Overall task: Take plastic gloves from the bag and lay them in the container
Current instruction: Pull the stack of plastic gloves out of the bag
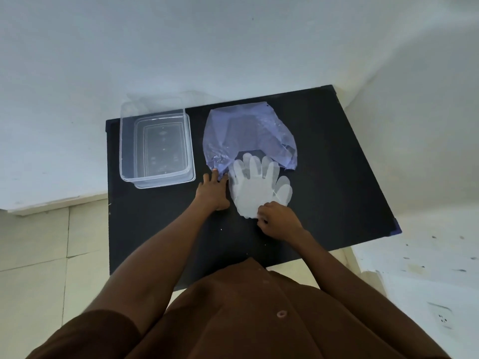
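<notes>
The gloves [255, 186] lie flat on the dark surface [337, 164], finger ends toward the bag [246, 136] and the tips of two or three just under its open mouth, cuff end toward the person. The right hand [276, 216] is closed on the cuff edge, fingers curled and pinching the thin plastic. The left hand [213, 191] presses on the near-left corner of the bag, fingers closed over its edge, pinning it to the surface. The clear container [155, 146] stands open and empty to the left of the bag, apart from it.

The step in hand looks like drawing the gloves clear of the bag. To do it well, the pull should run straight back toward the body while the left hand holds the bag down — otherwise the light bag will slide along with them. The film is thin and clingy, so a broad pinch across the cuff is safer than a fingertip nip, which may lift only one layer. Once free, the gloves should be carried flat, not bunched, to the container.
</notes>
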